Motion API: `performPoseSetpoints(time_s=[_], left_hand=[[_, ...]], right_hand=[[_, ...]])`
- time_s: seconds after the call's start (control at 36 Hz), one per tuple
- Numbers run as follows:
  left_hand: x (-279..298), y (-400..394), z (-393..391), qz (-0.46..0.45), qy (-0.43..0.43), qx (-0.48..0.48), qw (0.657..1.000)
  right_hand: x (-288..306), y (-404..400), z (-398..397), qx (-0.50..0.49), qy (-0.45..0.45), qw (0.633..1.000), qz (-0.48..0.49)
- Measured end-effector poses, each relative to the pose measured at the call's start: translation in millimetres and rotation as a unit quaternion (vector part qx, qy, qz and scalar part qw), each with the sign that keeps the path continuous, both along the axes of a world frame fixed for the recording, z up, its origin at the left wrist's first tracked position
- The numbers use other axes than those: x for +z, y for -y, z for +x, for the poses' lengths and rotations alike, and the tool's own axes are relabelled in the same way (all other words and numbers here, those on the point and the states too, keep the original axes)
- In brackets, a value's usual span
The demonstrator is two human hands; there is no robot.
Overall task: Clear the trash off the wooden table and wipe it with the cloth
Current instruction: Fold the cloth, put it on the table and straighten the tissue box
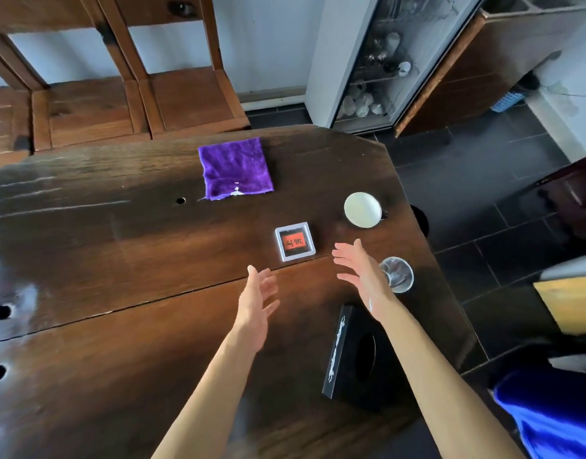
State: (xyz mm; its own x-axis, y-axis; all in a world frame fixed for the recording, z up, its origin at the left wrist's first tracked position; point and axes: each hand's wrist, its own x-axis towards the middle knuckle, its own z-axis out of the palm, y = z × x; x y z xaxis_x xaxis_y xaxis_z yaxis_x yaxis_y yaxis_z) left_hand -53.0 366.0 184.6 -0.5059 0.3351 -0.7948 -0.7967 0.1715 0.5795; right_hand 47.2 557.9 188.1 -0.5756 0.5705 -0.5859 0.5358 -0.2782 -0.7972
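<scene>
The dark, knotted wooden table (119,260) fills most of the view, and everything the task concerns lies on its right half, ahead of the person. Farthest off is the square purple terry cloth (236,168), spread flat near the far edge, well beyond both hands and a little to the left of them; its sides run roughly square with the table's edge. Nearer, under the right forearm, lies a flat black box with a round hole and white lettering along one side (351,352), its long axis running away from the person. Just ahead of the fingertips sits a small square white-framed case with a red insert (294,241), between the two hands and about equally near to each, perhaps a shade closer to the right. A round pale lid or dish (362,209) lies beyond the right hand, and a clear crumpled plastic cup or lid (397,273) sits just beside that hand, on its outer side. The left hand (256,299) and the right hand (361,270) both hover with fingers spread and hold nothing. Judging by this, the small case looks the likeliest first pick, with the cloth waiting untouched.
</scene>
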Motion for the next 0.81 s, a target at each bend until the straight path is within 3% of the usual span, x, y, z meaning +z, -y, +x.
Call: performPoseSetpoints(time_s=[0.42, 0.64, 0.81], left_hand=[[25.8, 77.9, 158.1, -0.016, 0.070, -0.011, 0.997], [11.2, 57.1, 221.8, -0.083, 0.079, 0.040, 0.993], [-12.8, 13.7, 273.3, -0.124, 0.118, 0.108, 0.979]], right_hand=[[44.6, 67.7, 161.3, -0.033, 0.013, 0.999, -0.018], [22.1, 17.5, 208.2, 0.067, 0.056, 0.996, 0.018], [-4.2, -27.9, 218.0, 0.227, 0.135, 0.960, 0.094]])
